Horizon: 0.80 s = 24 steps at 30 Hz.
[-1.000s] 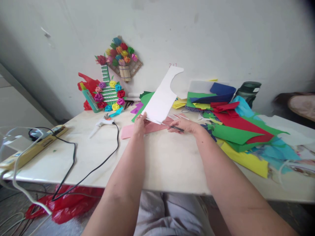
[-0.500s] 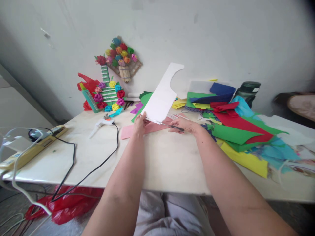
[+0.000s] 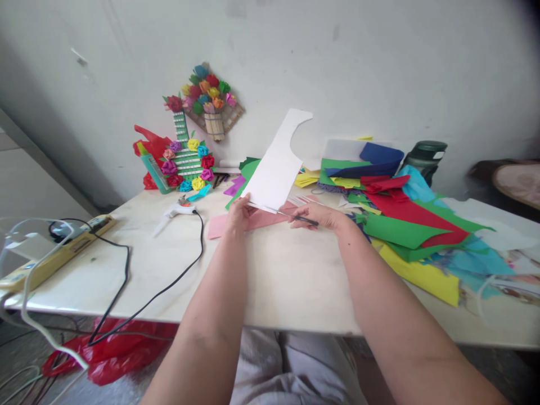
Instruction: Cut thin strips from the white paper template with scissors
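Note:
My left hand (image 3: 238, 215) pinches the lower left edge of a white paper sheet (image 3: 278, 166) that stands tilted up over the table, its top end cut in a curve. My right hand (image 3: 323, 216) grips a pair of black-handled scissors (image 3: 291, 215), whose blades lie along the sheet's bottom edge. A pink sheet (image 3: 219, 225) lies flat under both hands on the white table (image 3: 278, 281).
A glue gun (image 3: 177, 211) with a black cord lies left of my hands. Paper-flower crafts (image 3: 188, 160) stand by the wall. A heap of coloured sheets (image 3: 405, 225) fills the right side, a dark bottle (image 3: 428, 157) behind it. Cables and a yellow box (image 3: 50, 256) sit far left.
The white sheet has shifted slightly to the left and tilted a little. Both hands stay almost where they were.

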Each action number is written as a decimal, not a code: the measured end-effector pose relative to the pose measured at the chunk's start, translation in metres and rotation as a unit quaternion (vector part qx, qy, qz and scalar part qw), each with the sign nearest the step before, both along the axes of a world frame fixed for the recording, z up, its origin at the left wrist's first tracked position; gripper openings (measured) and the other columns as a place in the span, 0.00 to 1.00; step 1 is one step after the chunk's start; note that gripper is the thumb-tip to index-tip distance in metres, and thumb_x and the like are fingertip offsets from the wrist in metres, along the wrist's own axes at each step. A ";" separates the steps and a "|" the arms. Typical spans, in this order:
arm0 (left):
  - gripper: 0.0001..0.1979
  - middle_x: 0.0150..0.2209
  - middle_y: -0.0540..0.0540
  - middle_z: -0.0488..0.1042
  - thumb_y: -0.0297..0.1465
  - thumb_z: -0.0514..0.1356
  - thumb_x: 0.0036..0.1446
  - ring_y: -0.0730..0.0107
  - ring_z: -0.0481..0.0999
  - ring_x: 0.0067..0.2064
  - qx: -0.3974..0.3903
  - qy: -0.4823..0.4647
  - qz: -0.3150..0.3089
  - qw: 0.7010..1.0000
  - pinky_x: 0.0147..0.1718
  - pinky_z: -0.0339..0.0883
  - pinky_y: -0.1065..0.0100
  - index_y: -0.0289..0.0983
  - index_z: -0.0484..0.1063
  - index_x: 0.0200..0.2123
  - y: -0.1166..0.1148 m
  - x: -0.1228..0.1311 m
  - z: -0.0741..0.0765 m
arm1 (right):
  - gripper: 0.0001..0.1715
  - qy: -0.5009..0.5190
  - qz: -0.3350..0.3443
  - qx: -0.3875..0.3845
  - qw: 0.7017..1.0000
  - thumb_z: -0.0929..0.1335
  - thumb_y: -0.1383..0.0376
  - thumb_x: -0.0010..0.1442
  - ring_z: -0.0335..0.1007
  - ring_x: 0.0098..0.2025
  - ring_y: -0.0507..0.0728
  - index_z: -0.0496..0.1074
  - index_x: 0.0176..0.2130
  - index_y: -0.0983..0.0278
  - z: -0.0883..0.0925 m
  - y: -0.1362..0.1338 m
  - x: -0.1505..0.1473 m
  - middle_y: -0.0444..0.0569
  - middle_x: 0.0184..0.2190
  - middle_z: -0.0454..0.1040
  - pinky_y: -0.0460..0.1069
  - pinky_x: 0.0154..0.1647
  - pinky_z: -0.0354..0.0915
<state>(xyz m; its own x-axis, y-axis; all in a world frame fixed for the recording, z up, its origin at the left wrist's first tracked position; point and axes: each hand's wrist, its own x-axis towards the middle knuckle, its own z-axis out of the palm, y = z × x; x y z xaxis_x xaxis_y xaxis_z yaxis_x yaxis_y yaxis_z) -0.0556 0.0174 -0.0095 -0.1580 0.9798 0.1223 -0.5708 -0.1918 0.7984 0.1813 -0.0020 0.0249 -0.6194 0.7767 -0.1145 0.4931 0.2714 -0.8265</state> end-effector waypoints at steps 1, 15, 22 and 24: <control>0.13 0.30 0.44 0.77 0.31 0.66 0.40 0.64 0.77 0.34 0.000 0.002 0.000 1.000 0.37 0.71 0.64 0.33 0.70 0.31 0.000 0.000 0.000 | 0.26 -0.002 0.001 0.000 1.000 0.72 0.51 0.44 0.50 0.16 0.44 0.73 0.36 0.67 0.000 0.000 0.000 0.37 0.16 0.60 0.44 0.17 0.46; 0.13 0.28 0.44 0.76 0.31 0.66 0.42 0.64 0.77 0.33 -0.038 -0.002 0.021 0.999 0.37 0.72 0.63 0.32 0.72 0.33 0.001 -0.001 0.003 | 0.29 0.002 0.000 -0.017 1.000 0.73 0.49 0.40 0.50 0.16 0.44 0.74 0.36 0.67 0.001 -0.002 -0.001 0.38 0.18 0.62 0.44 0.18 0.48; 0.12 0.29 0.43 0.77 0.29 0.67 0.42 0.66 0.76 0.31 -0.019 0.015 0.022 0.999 0.36 0.72 0.66 0.30 0.73 0.31 0.005 -0.004 -0.003 | 0.28 -0.007 0.009 -0.015 1.000 0.73 0.49 0.42 0.52 0.16 0.45 0.74 0.36 0.68 0.000 -0.001 -0.001 0.39 0.16 0.61 0.44 0.17 0.49; 0.12 0.30 0.43 0.77 0.28 0.67 0.42 0.67 0.76 0.31 -0.016 0.008 0.024 1.000 0.35 0.72 0.67 0.30 0.73 0.31 0.005 -0.003 -0.003 | 0.28 -0.012 0.009 -0.013 1.000 0.72 0.49 0.43 0.52 0.16 0.45 0.74 0.36 0.68 0.000 -0.001 -0.002 0.39 0.16 0.61 0.44 0.17 0.49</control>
<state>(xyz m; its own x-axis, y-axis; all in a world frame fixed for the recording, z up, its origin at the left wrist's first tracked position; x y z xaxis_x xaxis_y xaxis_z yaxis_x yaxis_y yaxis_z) -0.0585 0.0227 -0.0125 -0.2028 0.9747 0.0943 -0.5484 -0.1928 0.8137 0.1798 -0.0034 0.0252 -0.6303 0.7618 -0.1492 0.5086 0.2600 -0.8208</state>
